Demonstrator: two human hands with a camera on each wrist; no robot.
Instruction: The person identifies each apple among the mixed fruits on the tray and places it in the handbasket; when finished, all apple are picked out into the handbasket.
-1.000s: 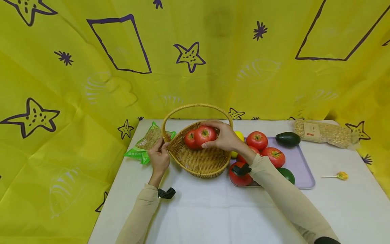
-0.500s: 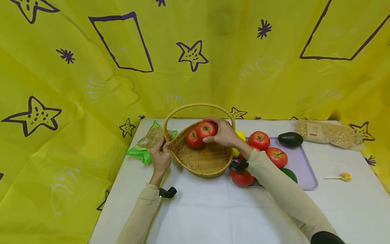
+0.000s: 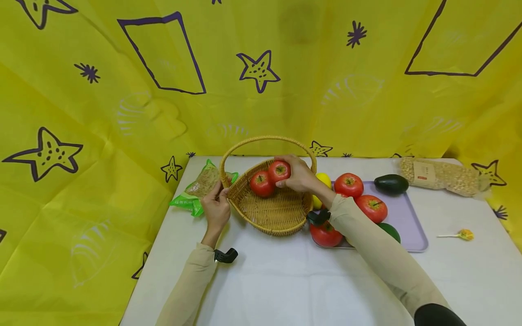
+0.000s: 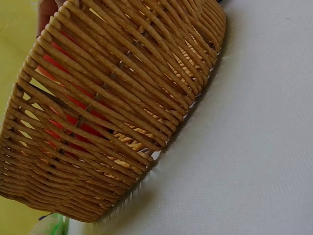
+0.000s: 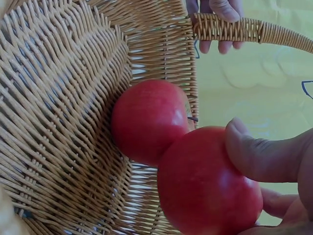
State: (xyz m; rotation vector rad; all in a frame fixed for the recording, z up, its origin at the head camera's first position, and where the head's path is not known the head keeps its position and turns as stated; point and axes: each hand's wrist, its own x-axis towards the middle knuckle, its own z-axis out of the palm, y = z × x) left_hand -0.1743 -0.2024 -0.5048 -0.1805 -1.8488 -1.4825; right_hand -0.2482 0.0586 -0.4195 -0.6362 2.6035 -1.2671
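A wicker basket (image 3: 271,217) with a tall arched handle stands in the middle of the table. My left hand (image 3: 216,208) grips the foot of its handle at the left side; in the right wrist view those fingers (image 5: 225,10) wrap the handle. My right hand (image 3: 299,174) reaches over the basket's right rim, holding a red apple (image 5: 208,181) between thumb and fingers. That apple is inside the basket, up against another red apple (image 5: 151,122) lying along the back wall. Through the weave in the left wrist view, red shows behind the basket wall (image 4: 127,73).
Right of the basket, a lilac tray (image 3: 413,231) bears several red apples (image 3: 372,208), an avocado (image 3: 391,184) and a green fruit (image 3: 389,232). Yellow fruit (image 3: 324,179) sits beside the basket. A green bag (image 3: 195,190), a clear bag of grains (image 3: 440,176) and a lollipop (image 3: 465,234) lie around.
My right hand has lowered the held apple slightly, deeper into the basket beside the other apple. My left hand keeps its grip on the handle. The head view has shifted a little.
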